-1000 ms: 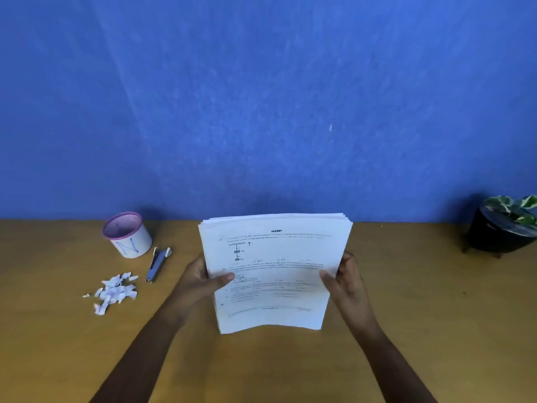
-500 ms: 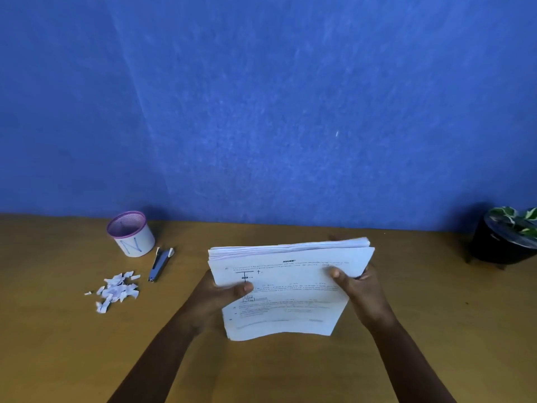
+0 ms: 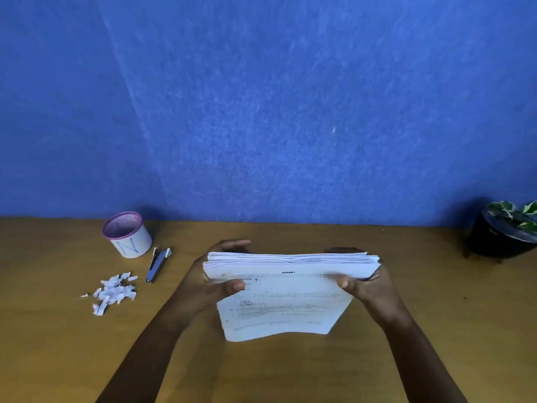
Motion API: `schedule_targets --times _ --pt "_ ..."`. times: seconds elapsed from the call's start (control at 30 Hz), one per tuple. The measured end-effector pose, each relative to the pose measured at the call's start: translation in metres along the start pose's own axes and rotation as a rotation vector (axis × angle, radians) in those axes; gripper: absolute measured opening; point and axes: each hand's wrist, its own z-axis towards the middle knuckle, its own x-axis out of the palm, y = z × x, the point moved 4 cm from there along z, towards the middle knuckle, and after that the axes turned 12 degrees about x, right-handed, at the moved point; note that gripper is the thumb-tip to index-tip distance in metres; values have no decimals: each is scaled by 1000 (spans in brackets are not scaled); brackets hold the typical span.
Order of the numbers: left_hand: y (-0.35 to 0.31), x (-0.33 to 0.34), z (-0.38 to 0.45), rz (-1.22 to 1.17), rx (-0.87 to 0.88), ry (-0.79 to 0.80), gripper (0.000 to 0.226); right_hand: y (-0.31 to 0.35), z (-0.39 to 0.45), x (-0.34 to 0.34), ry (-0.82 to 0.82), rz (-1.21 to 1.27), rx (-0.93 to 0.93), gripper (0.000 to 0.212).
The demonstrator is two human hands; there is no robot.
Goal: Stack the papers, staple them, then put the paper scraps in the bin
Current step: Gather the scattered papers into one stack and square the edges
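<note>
I've got the paper stack [image 3: 286,298] gripped w/ both hands, left hand [image 3: 207,282] & right hand [image 3: 367,283] closed on its side edges, mid worktop [image 3: 436,330], top edge tilted away. Bare room front & right. Near the back-left edge: bin [image 3: 127,234], stapler [image 3: 157,264], scraps [image 3: 112,292], all apart. Plant pot [image 3: 502,232] cut off at back-right. Print too blurry to read.

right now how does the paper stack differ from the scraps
The paper stack is whole printed sheets, gripped at both sides by the left hand and right hand; the paper scraps are small torn bits. The stack is squared up; the scraps lie scattered, untouched, beside the stapler. Both are white paper.
</note>
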Motion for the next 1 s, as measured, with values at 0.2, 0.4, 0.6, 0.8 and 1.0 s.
schedule_targets --times 0.2,0.4,0.6,0.8,1.0 --pt "3 2 4 -14 -8 -36 59 3 0 4 8 -1 -6 53" --pt "2 1 6 -13 -10 -41 57 4 -1 4 -10 1 -8 47" --pt "2 4 6 10 -7 -57 52 6 -1 8 -16 8 -8 44" --pt "4 4 8 40 29 -128 48 2 0 6 -37 14 14 49" --pt "7 2 8 26 35 -156 49 -1 1 7 -32 1 27 50"
